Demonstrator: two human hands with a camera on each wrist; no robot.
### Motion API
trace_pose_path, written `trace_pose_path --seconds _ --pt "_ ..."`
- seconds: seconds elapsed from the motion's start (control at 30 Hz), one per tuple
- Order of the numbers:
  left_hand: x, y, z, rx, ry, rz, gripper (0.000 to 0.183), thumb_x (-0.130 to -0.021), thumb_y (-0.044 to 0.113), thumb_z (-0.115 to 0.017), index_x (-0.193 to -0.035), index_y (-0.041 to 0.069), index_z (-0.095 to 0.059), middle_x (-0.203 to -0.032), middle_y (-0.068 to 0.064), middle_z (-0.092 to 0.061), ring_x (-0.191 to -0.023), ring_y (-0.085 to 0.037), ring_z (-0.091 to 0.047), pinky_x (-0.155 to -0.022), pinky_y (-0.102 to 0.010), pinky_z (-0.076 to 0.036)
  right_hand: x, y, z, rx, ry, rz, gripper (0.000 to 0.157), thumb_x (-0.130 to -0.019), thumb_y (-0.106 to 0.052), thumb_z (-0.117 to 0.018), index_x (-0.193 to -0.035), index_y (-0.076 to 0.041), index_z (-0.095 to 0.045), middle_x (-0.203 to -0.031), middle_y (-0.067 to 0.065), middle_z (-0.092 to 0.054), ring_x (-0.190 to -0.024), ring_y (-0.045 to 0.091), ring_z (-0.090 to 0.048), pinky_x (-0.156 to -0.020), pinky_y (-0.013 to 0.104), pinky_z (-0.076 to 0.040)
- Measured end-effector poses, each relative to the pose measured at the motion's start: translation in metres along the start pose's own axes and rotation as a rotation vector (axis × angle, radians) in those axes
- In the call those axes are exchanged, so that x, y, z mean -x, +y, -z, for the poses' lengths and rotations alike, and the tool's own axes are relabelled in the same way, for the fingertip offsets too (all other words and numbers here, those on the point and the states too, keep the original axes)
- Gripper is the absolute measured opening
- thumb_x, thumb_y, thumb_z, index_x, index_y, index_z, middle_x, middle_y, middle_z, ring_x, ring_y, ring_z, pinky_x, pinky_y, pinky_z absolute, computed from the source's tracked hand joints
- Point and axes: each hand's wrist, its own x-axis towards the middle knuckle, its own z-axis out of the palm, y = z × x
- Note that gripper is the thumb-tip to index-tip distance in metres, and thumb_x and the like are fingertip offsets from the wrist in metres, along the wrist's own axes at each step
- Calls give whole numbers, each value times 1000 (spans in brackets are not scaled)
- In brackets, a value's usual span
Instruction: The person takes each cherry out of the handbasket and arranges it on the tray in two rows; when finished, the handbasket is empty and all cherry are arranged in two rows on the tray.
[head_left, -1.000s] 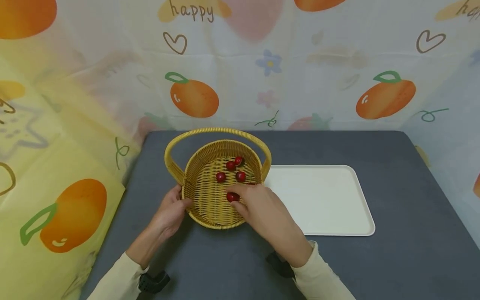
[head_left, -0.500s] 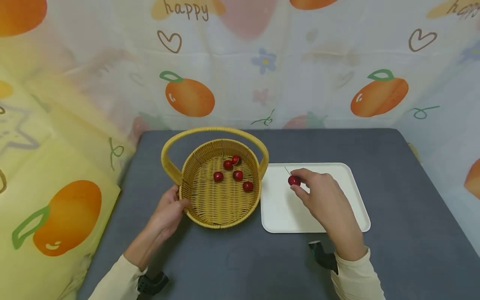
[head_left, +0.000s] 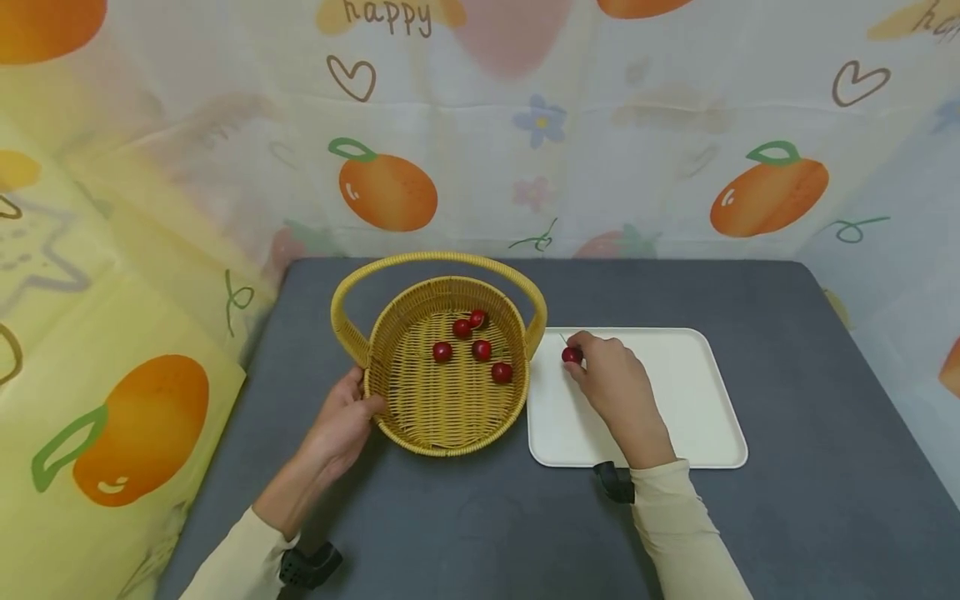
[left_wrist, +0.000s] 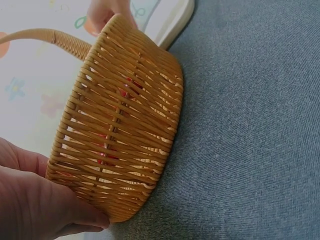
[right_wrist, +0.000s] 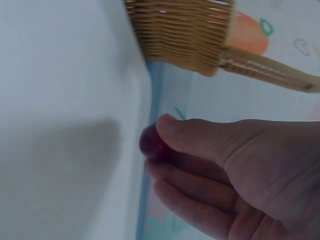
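Note:
A round woven wicker basket with an arched handle stands left of centre in the head view. My left hand grips its left rim, thumb inside and fingers outside; the left wrist view shows the same hold on the basket's wall. Several dark red cherries lie on the basket floor. My right hand pinches one cherry between thumb and fingers, its thin stem pointing up. That hand is above the left part of the white rectangular tray, with its shadow on the tray in the right wrist view.
The tray stands on the dark grey table close to the basket's right side. The basket's handle arches up toward the back. A fruit-printed cloth hangs behind the table and along the left.
My right hand has carried a cherry from inside the basket rightward over the tray, then slightly back left and lower. My left hand keeps its grip on the basket rim.

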Motion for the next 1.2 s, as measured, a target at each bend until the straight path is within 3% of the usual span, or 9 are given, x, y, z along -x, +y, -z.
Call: trace_pose_path --seconds 0.13,0.47,0.8,1.2 --pt "-1 0 -2 0 -8 12 80 -95 -18 -39 -166 -1 -9 -167 -23 -24 -154 -34 -26 -116 -34 -39 -3 3 -8 8 -8 -11 31 -90 -13 -85 -118 -3 -76 -97 12 -77 -74 27 -67 -69 45 -57" --pt "3 6 0 -19 -3 22 80 -97 -15 -39 -168 2 -7 -169 -19 -22 -156 -30 -23 -116 -30 -37 -11 -2 -18 37 -18 -13 29 -92 -15 -83 -119 -7 -77 -92 10 -76 -70 27 -62 -66 45 -53" --pt "1 7 -2 -48 -18 32 75 -98 -13 -39 -166 1 -10 -167 -21 -22 -155 -32 -24 -117 -34 -36 -13 -1 -22 71 12 -4 33 -91 -14 -84 -121 -4 -76 -97 15 -78 -72 30 -68 -67 48 -57" --pt "3 5 0 -43 -12 24 75 -97 -14 -39 -166 0 -11 -166 -22 -24 -154 -33 -24 -117 -33 -37 -13 -7 -23 105 -10 3 36 -90 -16 -85 -123 -5 -75 -97 15 -78 -73 31 -69 -65 49 -58"
